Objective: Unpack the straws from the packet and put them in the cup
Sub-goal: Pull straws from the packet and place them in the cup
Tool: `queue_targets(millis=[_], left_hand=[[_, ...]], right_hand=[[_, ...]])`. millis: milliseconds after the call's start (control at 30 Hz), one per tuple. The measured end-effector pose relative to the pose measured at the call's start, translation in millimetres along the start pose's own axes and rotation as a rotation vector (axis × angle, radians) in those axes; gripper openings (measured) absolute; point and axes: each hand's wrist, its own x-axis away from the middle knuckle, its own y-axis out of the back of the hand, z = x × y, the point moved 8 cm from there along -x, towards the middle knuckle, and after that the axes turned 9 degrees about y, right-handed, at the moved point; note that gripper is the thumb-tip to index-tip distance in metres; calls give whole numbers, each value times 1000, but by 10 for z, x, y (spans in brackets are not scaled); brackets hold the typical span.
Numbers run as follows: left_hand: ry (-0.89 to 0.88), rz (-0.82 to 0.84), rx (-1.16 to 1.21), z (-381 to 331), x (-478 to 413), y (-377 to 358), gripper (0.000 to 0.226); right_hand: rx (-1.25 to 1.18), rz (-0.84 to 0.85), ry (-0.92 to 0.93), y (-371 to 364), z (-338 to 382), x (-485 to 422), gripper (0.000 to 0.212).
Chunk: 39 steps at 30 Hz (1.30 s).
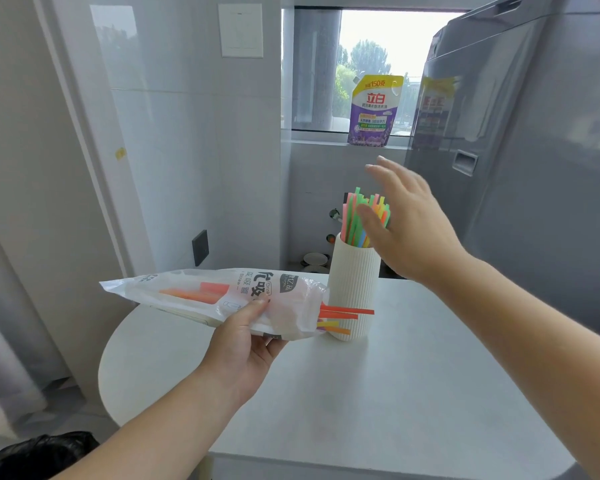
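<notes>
Many straws [355, 216] stand upright in ribbed white cup [352, 289] on table [430, 375]. Right hand [409, 230], fingers spread, at cup's 2 o'clock beside straw tops. Left hand [246, 337] grips packet [205, 296] at cup's 9 o'clock; orange straws [343, 311] poke out its mouth.

One cup [352, 282] on one table [395, 393]. In the cup, one bunch of straws [352, 216] — too crowded to count. Left of the cup, one packet [187, 289] with at least four straw ends [347, 311] showing. Two hands — left hand [246, 344] left of the cup, right hand [406, 230] right of it. Behind the cup, one detergent pouch [373, 112].
</notes>
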Motion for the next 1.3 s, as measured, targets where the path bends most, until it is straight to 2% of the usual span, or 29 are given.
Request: queue_targets(millis=[67,100,133,200,267,300,367,533,767,833,1000,1167,1300], left_hand=[[-9,6,-3,-17,3,-5,26],[-12,8,-6,-22,6,-8,27],[-16,10,-8,-26,6,-15,28],[-23,7,-18,-20,8,-22,32],[-31,2,-29,-10,15,-30,34],[-36,2,-36,-8,19,-40,34],[-45,4,-50,4,21,-67,37],[-83,9,-84,8,20,-95,40],[-83,5,-59,0,29,-90,39],[-74,-3,-26,-27,31,-63,36],[-57,-1,-4,-46,35,-52,23],[-39,9,-32,-7,46,-95,35],[-33,-15,-22,-14,44,-69,34]], right_hand=[[-104,-189,-26,145,132,167,34],[-164,-219,-71,139,175,281,30],[-215,-185,-144,67,181,400,28],[-335,48,-363,-233,132,664,26],[-638,274,-615,-579,116,976,23],[-805,328,-714,-704,147,1096,23],[-997,303,-792,-810,172,1196,20],[-1144,163,-836,-850,178,1253,15],[-1128,17,-834,-747,80,1252,2],[-1106,-21,-813,-680,12,1236,6],[-995,11,-715,-586,-35,1212,10],[-920,116,-651,-637,67,1206,13],[-856,178,-586,-582,92,1166,13]])
